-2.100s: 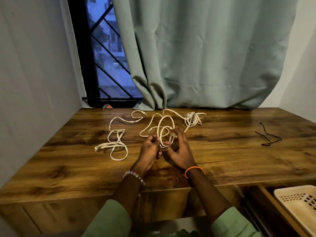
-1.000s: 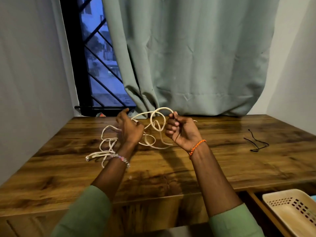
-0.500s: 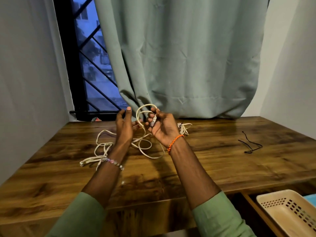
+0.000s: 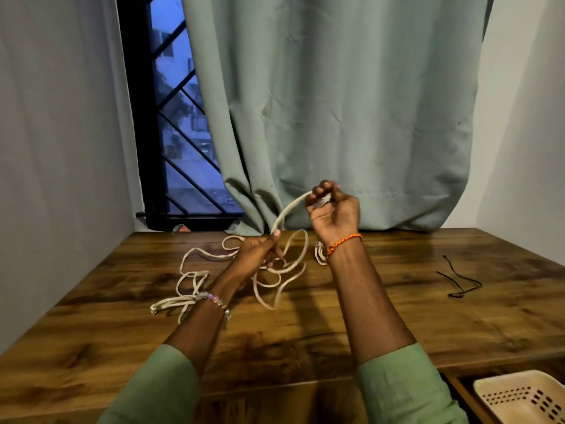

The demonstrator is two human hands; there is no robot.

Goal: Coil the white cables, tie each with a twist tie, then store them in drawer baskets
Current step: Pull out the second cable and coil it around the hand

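Your right hand (image 4: 331, 209) was raised above the desk (image 4: 367, 316), your left hand (image 4: 256, 255) lower and left of it, a cable (image 4: 289, 209) spanning between. Twist ties (image 4: 458, 281) lay far right; a basket (image 4: 522, 396) sat in the drawer at the front right corner.

Wooden table (image 4: 397, 316) bears white cables (image 4: 195, 283), seemingly black ties (image 4: 461, 281).

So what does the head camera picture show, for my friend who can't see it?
Two hands stretch a white cable above a wooden table: the right hand raised, the left hand lower. More white cable lies tangled beneath, a black twist tie lies to the right.
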